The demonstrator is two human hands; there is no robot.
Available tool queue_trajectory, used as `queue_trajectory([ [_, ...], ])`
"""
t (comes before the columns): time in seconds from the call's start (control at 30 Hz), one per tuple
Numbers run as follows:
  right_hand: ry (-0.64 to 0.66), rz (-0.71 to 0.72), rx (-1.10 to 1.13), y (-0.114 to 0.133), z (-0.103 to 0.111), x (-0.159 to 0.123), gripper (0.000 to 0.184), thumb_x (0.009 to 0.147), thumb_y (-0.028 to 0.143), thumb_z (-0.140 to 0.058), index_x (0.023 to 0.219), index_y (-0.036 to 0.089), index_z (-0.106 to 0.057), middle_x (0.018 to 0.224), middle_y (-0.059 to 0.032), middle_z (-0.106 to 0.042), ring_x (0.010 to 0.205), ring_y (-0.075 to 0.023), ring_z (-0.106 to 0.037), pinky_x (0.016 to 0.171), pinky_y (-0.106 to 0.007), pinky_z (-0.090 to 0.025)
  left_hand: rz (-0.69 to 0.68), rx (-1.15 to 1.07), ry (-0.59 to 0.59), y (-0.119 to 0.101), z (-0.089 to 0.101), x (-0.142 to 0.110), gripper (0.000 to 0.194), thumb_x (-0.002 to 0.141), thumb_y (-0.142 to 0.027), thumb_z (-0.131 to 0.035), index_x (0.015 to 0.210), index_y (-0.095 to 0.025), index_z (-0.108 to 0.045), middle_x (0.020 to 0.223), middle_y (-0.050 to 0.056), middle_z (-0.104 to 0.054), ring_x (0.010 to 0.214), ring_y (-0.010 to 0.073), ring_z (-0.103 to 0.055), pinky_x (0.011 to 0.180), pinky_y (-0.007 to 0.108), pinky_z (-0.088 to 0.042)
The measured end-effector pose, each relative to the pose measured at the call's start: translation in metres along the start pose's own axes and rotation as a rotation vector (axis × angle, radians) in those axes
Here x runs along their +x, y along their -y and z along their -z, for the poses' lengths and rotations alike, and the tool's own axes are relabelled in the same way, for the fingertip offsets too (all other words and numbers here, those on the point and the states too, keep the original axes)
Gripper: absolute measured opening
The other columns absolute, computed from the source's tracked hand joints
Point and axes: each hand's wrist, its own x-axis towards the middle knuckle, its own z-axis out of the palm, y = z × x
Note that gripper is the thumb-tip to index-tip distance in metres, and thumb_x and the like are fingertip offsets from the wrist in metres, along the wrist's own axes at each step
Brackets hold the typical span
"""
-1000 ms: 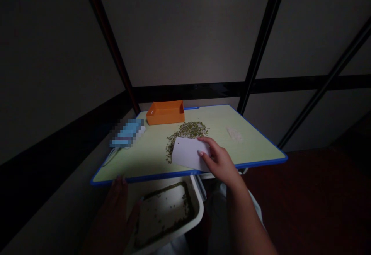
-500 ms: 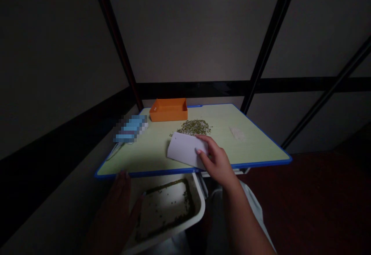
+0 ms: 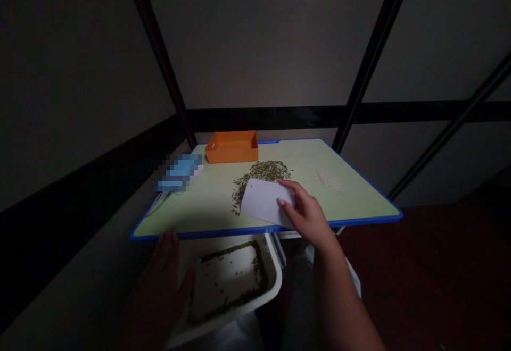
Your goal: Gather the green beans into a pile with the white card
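My right hand [image 3: 305,214] grips a white plastic scraper card [image 3: 264,202] and holds it on the pale green table [image 3: 207,207], just in front of a pile of small green beans [image 3: 261,173]. My left hand [image 3: 163,282] holds the left rim of a white tray [image 3: 271,292] below the table's near edge. The tray has green beans scattered along its sides.
An orange rectangular box [image 3: 232,147] stands at the back of the table. A blurred blue object [image 3: 178,173] lies at the back left. A small whitish patch [image 3: 328,180] lies to the right. Dark frame bars and walls surround the table.
The scraper swept left and toward me half a second ago, then shifted back right. A trail of beans now lies left of the scraper. The left hand and tray barely moved.
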Motion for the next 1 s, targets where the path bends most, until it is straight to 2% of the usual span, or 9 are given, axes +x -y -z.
queue_trajectory([
  [0.17,-0.019,0.019,0.039,-0.002,0.001,0.0,0.04,0.093,0.025,-0.053,0.133,0.024,-0.054,0.132,-0.0096,-0.064,0.1,-0.0219,-0.066,0.081,-0.034,-0.054,0.003,0.005,-0.013,0.001,-0.002,-0.001,0.076,0.089,-0.058,-0.029,0.145,-0.007,-0.038,0.152,0.02,-0.045,0.143,0.0297,-0.042,0.112,0.047,-0.042],
  [0.37,-0.007,-0.03,0.06,-0.005,0.0,0.0,0.04,0.092,0.025,-0.053,0.132,0.024,-0.055,0.124,-0.0085,-0.067,0.088,-0.0202,-0.066,0.074,-0.033,-0.054,-0.037,0.026,-0.063,0.004,-0.008,-0.002,0.075,0.091,-0.056,-0.026,0.142,-0.004,-0.041,0.151,0.022,-0.045,0.142,0.0299,-0.043,0.11,0.045,-0.044],
  [0.6,-0.007,-0.036,0.13,-0.016,-0.006,0.003,0.041,0.092,0.025,-0.055,0.133,0.026,-0.054,0.132,-0.0086,-0.062,0.104,-0.0231,-0.064,0.087,-0.037,-0.051,-0.076,0.09,-0.112,-0.001,-0.002,0.0,0.076,0.091,-0.058,-0.026,0.142,-0.003,-0.04,0.15,0.022,-0.047,0.14,0.0295,-0.045,0.109,0.043,-0.045],
  [0.8,0.003,-0.036,0.154,-0.019,-0.009,0.004,0.041,0.092,0.026,-0.055,0.133,0.027,-0.055,0.134,-0.0077,-0.061,0.112,-0.0248,-0.062,0.095,-0.04,-0.049,-0.106,0.098,-0.142,0.0,-0.005,-0.001,0.072,0.092,-0.053,-0.028,0.146,-0.005,-0.034,0.147,0.022,-0.05,0.139,0.0294,-0.046,0.108,0.044,-0.046],
  [1.0,-0.024,-0.02,0.16,-0.02,-0.008,0.003,0.041,0.091,0.025,-0.056,0.133,0.027,-0.055,0.136,-0.0088,-0.061,0.118,-0.0254,-0.06,0.101,-0.043,-0.047,-0.085,0.058,-0.109,0.003,-0.008,-0.004,0.074,0.092,-0.052,-0.03,0.149,-0.006,-0.028,0.153,0.022,-0.042,0.143,0.0307,-0.041,0.111,0.047,-0.043],
])
